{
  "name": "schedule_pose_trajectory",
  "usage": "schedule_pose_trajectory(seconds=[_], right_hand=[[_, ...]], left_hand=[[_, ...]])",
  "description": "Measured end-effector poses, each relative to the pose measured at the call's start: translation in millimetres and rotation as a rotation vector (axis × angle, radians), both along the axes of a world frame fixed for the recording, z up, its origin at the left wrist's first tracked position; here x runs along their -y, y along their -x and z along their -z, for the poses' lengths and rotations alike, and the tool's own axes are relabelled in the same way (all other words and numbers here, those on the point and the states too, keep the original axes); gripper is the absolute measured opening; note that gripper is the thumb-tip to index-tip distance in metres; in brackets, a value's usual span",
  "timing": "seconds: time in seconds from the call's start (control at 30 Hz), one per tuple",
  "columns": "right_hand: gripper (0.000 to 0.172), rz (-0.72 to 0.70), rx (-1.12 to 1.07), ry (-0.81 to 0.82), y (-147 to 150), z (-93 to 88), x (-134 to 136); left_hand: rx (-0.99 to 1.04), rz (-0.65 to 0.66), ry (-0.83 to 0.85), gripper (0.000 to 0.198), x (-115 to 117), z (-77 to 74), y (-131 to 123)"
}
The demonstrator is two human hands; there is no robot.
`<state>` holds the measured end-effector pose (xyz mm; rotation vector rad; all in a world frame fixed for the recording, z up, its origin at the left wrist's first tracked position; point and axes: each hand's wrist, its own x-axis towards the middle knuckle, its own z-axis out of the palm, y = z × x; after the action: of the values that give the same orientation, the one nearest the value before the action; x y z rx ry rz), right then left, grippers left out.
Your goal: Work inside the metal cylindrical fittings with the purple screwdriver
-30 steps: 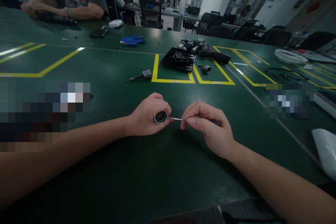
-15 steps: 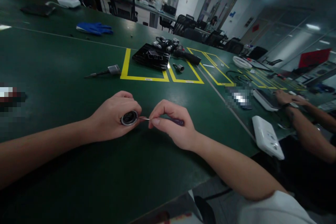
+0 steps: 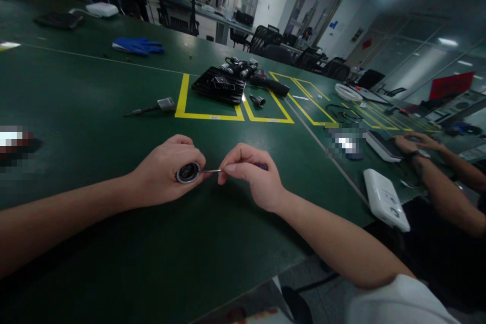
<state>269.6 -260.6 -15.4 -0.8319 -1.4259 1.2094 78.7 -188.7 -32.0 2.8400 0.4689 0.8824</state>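
Observation:
My left hand (image 3: 165, 169) is closed around a round metal-rimmed connector (image 3: 188, 172), its dark open end facing me. In my right hand (image 3: 252, 174) is a small screwdriver (image 3: 261, 166), its dark handle mostly hidden by the fingers. The thin shaft points left and meets the connector's side, close to my left fingertips; the exact contact is too small to make out. Both hands are just above the green table (image 3: 182, 258). Beyond them lies another metal connector (image 3: 258, 101), beside a black ribbed tray (image 3: 219, 86).
Several cabled connectors (image 3: 241, 67) are heaped behind the tray. A soldering-iron-like tool (image 3: 152, 107) lies left of the yellow tape (image 3: 208, 117). Blue gloves (image 3: 138, 46) are farther back. At right, a white device (image 3: 385, 200) sits near a co-worker's hands (image 3: 417, 144).
My right fingers have shifted along the screwdriver, covering more of its handle. My left hand still grips the connector in nearly the same place. The camera view has tilted slightly.

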Motion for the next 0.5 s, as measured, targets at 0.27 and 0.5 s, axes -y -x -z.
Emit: schedule_pose_trajectory(seconds=[0.27, 0.5], right_hand=[[0.008, 0.050, 0.177, -0.160, -1.2, -4.7, 4.5], [0.012, 0.029, 0.245, -0.197, -0.7, -7.0, 5.5]], left_hand=[[-0.010, -0.015, 0.040, 0.012, 0.2, -0.4, 0.1], [-0.026, -0.005, 0.016, 0.009, -0.1, -0.4, 0.6]])
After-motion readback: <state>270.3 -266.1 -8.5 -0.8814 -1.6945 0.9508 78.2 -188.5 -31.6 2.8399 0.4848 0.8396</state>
